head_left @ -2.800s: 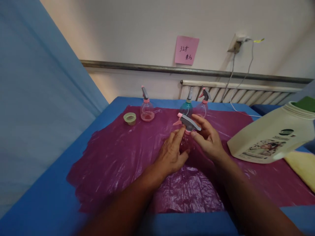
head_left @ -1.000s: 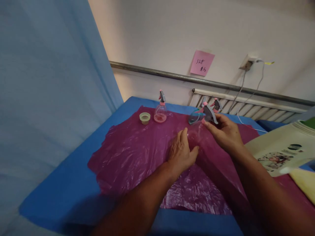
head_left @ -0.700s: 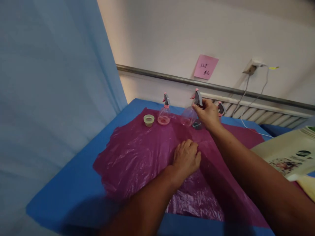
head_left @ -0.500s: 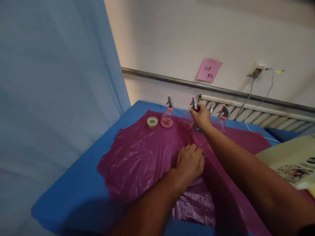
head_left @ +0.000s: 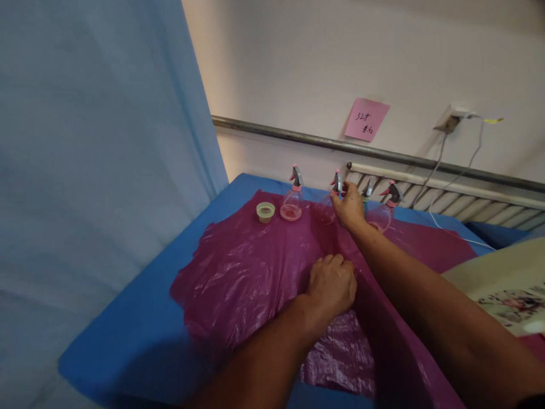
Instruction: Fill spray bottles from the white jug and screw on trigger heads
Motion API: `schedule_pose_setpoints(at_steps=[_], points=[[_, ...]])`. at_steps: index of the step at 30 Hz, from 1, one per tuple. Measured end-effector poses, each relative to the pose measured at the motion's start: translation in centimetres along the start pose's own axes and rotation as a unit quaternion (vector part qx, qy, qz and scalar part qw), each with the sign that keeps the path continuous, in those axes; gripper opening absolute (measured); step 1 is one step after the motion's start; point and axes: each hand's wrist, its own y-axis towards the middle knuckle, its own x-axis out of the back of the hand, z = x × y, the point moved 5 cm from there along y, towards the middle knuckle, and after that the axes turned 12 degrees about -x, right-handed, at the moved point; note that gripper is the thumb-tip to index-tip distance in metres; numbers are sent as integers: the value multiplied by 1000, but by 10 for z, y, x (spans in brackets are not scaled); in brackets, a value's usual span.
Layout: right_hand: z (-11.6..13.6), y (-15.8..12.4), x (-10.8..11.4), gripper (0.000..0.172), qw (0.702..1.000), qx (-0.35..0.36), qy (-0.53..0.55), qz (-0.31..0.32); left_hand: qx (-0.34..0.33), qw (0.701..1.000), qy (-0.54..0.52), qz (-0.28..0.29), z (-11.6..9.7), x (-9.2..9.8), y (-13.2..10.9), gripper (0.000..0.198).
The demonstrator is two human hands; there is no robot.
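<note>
My right hand (head_left: 351,207) is closed around the neck of a clear spray bottle (head_left: 324,212) with a pink and grey trigger head; the bottle leans a little and has pink at its base. My left hand (head_left: 332,284) lies curled on a wrinkled purple plastic sheet (head_left: 238,272), fingers bent into it and fingertips hidden. Folds of the sheet run up from that hand. Left of the held bottle stands another spray bottle (head_left: 292,204) with pink liquid. A third spray bottle (head_left: 380,217) is right of my right hand. Partly behind this hand is a bottle with a grey head (head_left: 368,190).
A small pale green cup (head_left: 265,212) sits on the sheet at left. Blue cover (head_left: 140,318) lies under the sheet. A blue curtain (head_left: 93,142) hangs at left. Behind are a metal rail (head_left: 281,132), a radiator (head_left: 481,207) and cables. A cream printed bag (head_left: 489,272) is at right.
The view has shifted slightly. My right hand stays at the bottle's neck, and the bottle leans a bit more. My left hand stays curled on the sheet.
</note>
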Motion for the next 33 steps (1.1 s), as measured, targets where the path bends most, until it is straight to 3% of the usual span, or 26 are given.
schedule_pose_setpoints(at_steps=[4, 7, 13, 16, 21, 28, 33], points=[[16, -19, 16, 62, 990, 119, 27, -65, 6, 1000, 4, 14, -1, 1, 0, 23], [37, -31, 13, 57, 981, 182, 61, -27, 11, 1000, 2, 22, -1, 1, 1, 24], [58, -24, -42, 64, 984, 61, 82, 143, 16, 999, -1, 31, -1, 0, 1, 25], [60, -19, -68, 62, 983, 18, 68, 170, 17, 999, -2, 41, 0, -1, 0, 26], [65, -21, -88, 35, 978, 2, 65, 197, 14, 998, -7, 59, 0, -1, 0, 23], [75, -29, -77, 29, 977, 8, 93, 193, 16, 998, -2, 54, 0, -4, -1, 23], [83, -42, -37, 37, 975, 30, 134, 173, 17, 999, 5, 45, 0, -2, 0, 25]])
